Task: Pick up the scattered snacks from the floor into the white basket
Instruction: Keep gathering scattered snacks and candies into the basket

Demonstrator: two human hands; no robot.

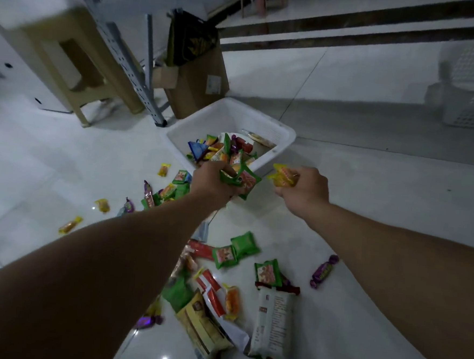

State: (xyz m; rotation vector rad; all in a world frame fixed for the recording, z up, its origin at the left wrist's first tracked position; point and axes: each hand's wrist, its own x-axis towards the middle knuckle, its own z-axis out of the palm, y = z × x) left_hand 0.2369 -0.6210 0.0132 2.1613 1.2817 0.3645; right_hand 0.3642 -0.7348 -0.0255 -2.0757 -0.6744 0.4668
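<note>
The white basket (285,132) stands on the floor ahead of me, with several colourful snack packets inside. My left hand (214,182) grips green snack packets (248,180) right at the basket's near rim. My right hand (305,188) holds yellow snack packets (282,175) just beside the basket's near right corner. Several snacks lie scattered on the white floor: green packets (235,250), a purple candy (323,271), a long white packet (272,324), yellow candies (102,205) to the left.
A cardboard box (197,84) with a black bag stands behind the basket. A tan plastic stool (79,56) and a grey metal rack leg (131,68) are at the back left. Another white basket (472,92) sits far right. Steps run across the back.
</note>
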